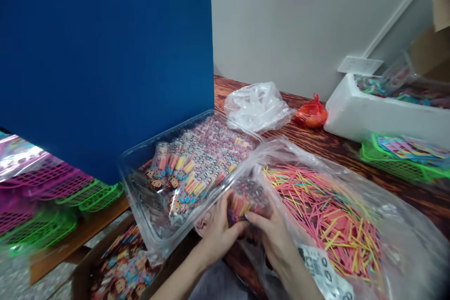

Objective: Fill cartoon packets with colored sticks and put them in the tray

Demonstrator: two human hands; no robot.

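Observation:
Between both hands, at the lower middle of the view, is a bundle of small clear packets [246, 199] with pink and yellow contents. My left hand [221, 232] wraps its left side, and my right hand [272, 229] closes round its right side, thumb across the front. Just left stands a clear plastic tray [140, 218] holding many similar packets with cartoon figures. To the right of my hands, an open clear bag [397, 211] contains loose pink, yellow and green sticks [326, 215].
A cardboard box of cartoon pieces [123, 267] sits below the tray. Behind are a white plastic bag [258, 105], a red bag [311, 113], a white foam box [386, 115] and a green basket [404, 166]. A blue panel [105, 56] rises at left, near stacked baskets [42, 197].

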